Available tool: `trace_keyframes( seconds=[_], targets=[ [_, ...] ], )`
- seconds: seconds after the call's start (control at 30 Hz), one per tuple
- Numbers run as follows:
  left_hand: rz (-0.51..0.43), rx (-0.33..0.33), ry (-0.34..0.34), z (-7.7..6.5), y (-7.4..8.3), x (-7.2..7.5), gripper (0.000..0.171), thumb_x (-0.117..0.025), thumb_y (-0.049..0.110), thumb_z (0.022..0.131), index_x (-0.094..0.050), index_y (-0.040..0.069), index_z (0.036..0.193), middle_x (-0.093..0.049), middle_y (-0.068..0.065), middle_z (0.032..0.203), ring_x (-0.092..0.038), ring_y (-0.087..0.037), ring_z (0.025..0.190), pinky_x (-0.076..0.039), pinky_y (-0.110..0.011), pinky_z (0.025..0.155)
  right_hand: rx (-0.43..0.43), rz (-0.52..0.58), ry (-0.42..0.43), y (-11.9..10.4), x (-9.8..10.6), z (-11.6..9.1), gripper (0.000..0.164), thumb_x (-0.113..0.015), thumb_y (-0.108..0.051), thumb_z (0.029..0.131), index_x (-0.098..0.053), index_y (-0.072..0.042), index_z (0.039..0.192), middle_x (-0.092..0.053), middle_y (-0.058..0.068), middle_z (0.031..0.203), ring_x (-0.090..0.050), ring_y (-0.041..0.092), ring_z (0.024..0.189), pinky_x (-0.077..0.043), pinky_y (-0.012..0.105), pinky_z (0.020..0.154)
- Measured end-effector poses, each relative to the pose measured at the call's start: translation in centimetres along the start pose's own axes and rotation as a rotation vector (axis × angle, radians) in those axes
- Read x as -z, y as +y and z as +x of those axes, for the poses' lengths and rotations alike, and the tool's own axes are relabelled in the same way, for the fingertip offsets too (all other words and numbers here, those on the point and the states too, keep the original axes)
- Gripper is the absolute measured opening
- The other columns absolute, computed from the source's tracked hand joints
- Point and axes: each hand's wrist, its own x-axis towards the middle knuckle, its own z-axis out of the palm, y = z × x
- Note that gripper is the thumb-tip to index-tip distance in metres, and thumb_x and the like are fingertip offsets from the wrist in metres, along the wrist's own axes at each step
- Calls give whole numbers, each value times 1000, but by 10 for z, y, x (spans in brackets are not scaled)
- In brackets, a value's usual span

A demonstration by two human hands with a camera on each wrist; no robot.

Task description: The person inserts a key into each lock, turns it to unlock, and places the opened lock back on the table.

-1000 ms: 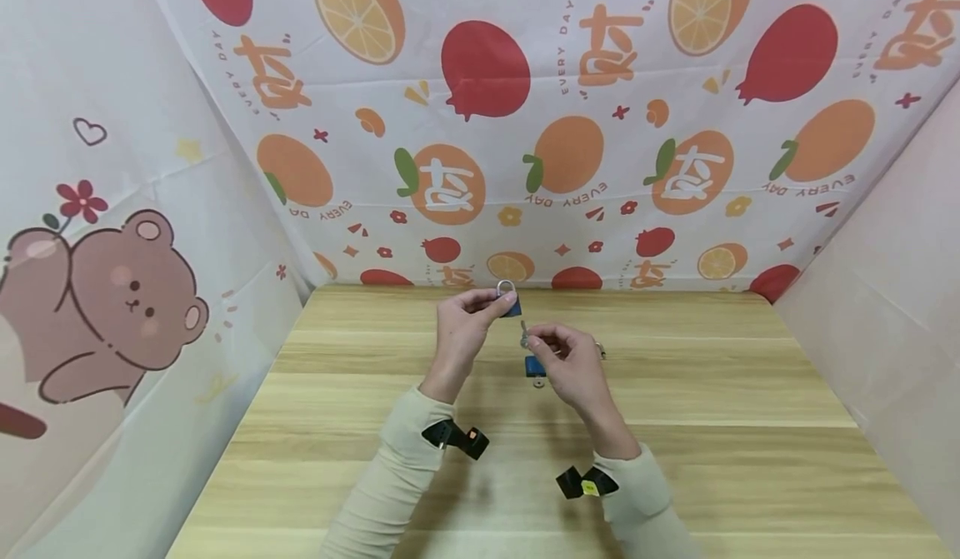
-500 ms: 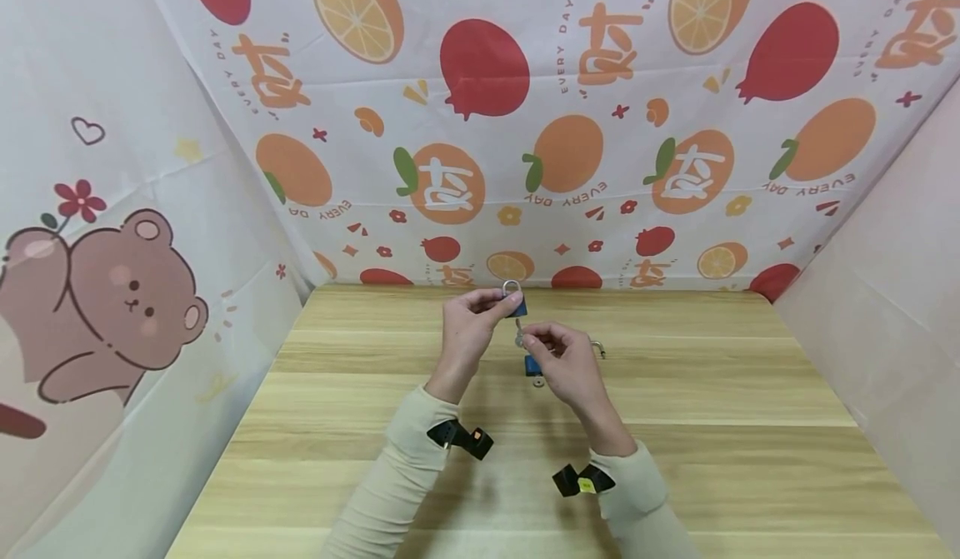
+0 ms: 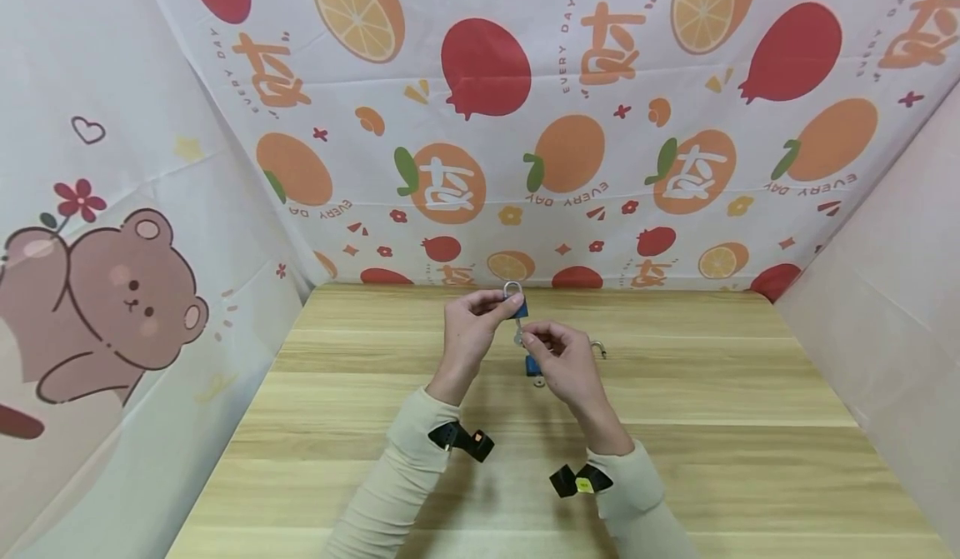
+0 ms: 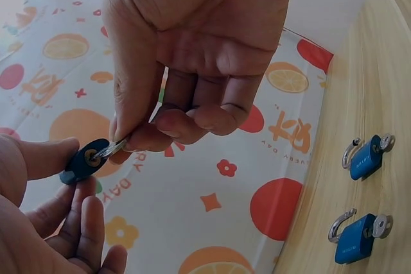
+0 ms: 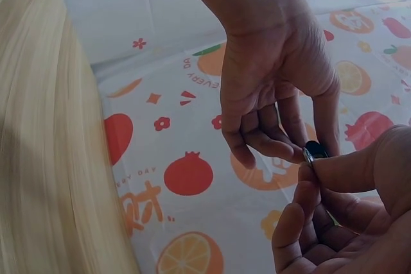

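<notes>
A small blue padlock (image 3: 522,310) with its silver shackle upward is pinched between the thumb and fingers of my left hand (image 3: 467,341). My right hand (image 3: 567,366) pinches a silver key (image 3: 518,338) by its head, just below that padlock. In the left wrist view, the key (image 4: 108,151) meets the keyhole in the end of the padlock (image 4: 78,166); how deep it sits cannot be told. Fingers mostly cover the padlock (image 5: 316,148) in the right wrist view.
Two more blue padlocks, one nearer (image 4: 355,242) and one farther (image 4: 366,158), lie on the wooden table (image 3: 720,426) with shackles unlatched and keys in them. In the head view, my right hand partly hides them. Fruit-print cloth (image 3: 570,234) rises behind the table.
My left hand has moved slightly right with the padlock, and my right hand slightly left with the key. The gap between key and padlock has closed.
</notes>
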Motion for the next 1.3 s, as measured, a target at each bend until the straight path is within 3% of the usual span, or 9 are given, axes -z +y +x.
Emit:
trace_keyframes(
  seconds=[0.3, 0.57, 0.97, 1.17, 1.3],
  targets=[
    [14, -26, -4, -1, 1, -1, 27, -83, 26, 86, -77, 4, 101, -75, -4, 89, -67, -9, 81, -53, -27, 77, -32, 37, 29, 1, -2, -1, 17, -64, -13, 100, -74, -1, 108, -71, 20, 101, -61, 12, 79, -47, 20, 66],
    [4, -31, 4, -1, 2, -2, 27, -82, 27, 86, -77, 5, 101, -75, -4, 90, -67, -9, 81, -52, -28, 76, -62, 72, 113, -3, -9, -3, 15, -64, -12, 100, -74, -3, 107, -71, 15, 102, -62, 13, 82, -52, 21, 70],
    [-14, -53, 15, -3, 6, -3, 27, -81, 28, 87, -77, 5, 101, -75, -7, 93, -68, -10, 82, -53, -26, 73, -27, 107, 242, -2, -17, -6, 14, -66, -14, 99, -76, -6, 104, -67, 14, 92, -56, 13, 69, -42, 17, 52],
    [0, -69, 32, -1, 8, -3, 26, -82, 26, 87, -77, 4, 101, -76, -7, 92, -67, -9, 81, -52, -25, 72, -8, 122, 257, -5, -19, -4, 14, -66, -12, 98, -75, -5, 105, -69, 14, 94, -60, 15, 72, -46, 17, 56],
    [13, -62, 1, -1, 9, -5, 26, -82, 25, 87, -77, 3, 100, -76, -7, 91, -67, -9, 81, -53, -24, 73, -5, 143, 278, -8, -19, -2, 13, -67, -10, 98, -74, -2, 105, -69, 13, 93, -64, 17, 75, -50, 17, 62]
  ],
)
